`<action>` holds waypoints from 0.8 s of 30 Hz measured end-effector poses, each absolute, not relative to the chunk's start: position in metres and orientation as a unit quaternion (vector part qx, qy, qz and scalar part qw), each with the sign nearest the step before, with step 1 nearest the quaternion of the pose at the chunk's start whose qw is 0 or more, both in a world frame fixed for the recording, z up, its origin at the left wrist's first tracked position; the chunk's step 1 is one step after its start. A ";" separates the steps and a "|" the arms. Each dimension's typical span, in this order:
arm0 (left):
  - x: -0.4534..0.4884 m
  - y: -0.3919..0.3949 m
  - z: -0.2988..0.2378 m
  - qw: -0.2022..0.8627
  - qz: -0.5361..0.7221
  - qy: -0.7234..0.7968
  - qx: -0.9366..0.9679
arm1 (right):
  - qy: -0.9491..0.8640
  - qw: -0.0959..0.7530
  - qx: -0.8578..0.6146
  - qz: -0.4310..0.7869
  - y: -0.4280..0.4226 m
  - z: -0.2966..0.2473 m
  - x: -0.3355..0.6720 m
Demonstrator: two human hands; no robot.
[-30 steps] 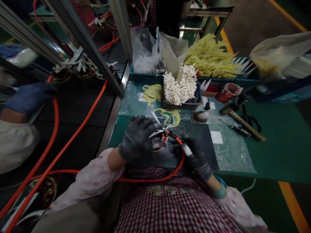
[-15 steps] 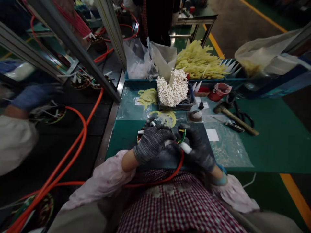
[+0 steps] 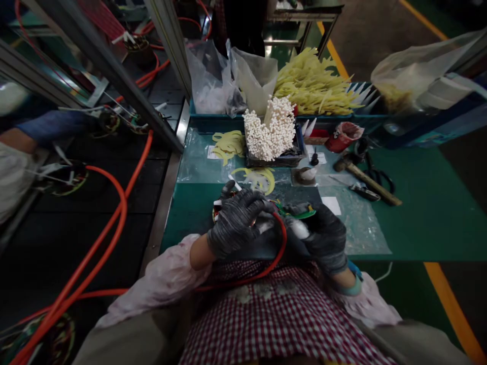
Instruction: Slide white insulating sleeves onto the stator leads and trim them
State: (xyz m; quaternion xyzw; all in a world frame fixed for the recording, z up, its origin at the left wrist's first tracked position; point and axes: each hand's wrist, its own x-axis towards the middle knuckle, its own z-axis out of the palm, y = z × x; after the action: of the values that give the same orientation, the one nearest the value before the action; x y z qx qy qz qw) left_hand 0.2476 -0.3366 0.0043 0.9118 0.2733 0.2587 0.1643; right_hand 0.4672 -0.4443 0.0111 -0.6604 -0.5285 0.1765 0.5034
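Observation:
My left hand [image 3: 238, 218], in a grey striped glove, is closed over a wire-wound motor stator [image 3: 215, 212]. Only the stator's left edge shows; the rest is under my fingers. A white sleeve [image 3: 236, 183] sticks up behind that hand. An orange-red cable [image 3: 282, 230] curves up to my left fingertips. My right hand [image 3: 327, 235], gloved as well, is closed at the right end of a green wire [image 3: 300, 215] that stretches from the left hand. Something white [image 3: 300, 229] shows beside the right fingers; its kind is unclear.
Behind the hands stand a box of white-tipped sticks [image 3: 270, 134] and yellow strips [image 3: 315, 86]. A hammer [image 3: 369, 182], a knife [image 3: 363, 191] and a red cup [image 3: 345, 136] lie or stand to the right. At left, a co-worker's blue-gloved hand [image 3: 57, 126] is over other stators.
My right hand has moved right and turned, and the green wire, looped before, now stretches sideways. My left hand stays on the stator. The co-worker's hand has moved right.

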 end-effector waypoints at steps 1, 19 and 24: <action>0.247 -0.337 0.003 0.159 0.289 0.290 0.898 | -0.543 0.501 -0.650 0.177 -0.444 0.014 0.467; 0.218 -0.347 0.006 0.065 0.341 0.298 0.889 | -0.479 0.604 -0.560 0.303 -0.410 0.002 0.432; 0.198 -0.347 0.028 0.045 0.309 0.322 0.894 | -0.513 0.582 -0.520 0.358 -0.417 0.001 0.419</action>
State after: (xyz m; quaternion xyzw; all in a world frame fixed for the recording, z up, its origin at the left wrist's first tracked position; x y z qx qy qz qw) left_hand 0.1981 -0.3472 0.0283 0.8939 0.3218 0.3089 0.0450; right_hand 0.4191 -0.4169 0.0008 -0.5200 -0.5125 0.3580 0.5821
